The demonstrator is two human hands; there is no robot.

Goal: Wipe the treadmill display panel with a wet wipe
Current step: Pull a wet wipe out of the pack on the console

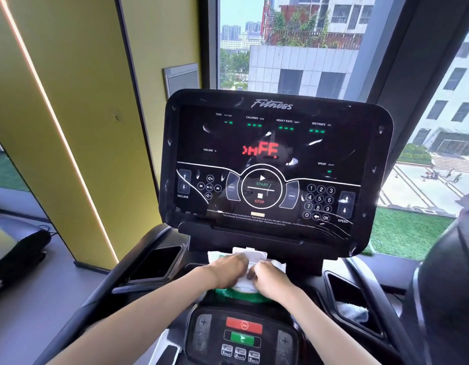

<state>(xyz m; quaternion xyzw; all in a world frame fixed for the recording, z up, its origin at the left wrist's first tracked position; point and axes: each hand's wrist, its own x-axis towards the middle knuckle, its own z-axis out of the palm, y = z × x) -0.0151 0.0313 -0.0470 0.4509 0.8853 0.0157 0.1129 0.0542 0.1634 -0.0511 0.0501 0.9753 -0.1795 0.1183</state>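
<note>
Left hand (226, 270) grips the wet-wipe pack (250, 256) under the treadmill display panel (275, 164); right hand (271, 281) pinches its opening; pull one sheet slowly.

Single head view, close, facing forward and down onto treadmill console (275, 164)

Two bare forearms (uncovered to the frame edge), left hand (229, 271), right hand (271, 280)
</note>
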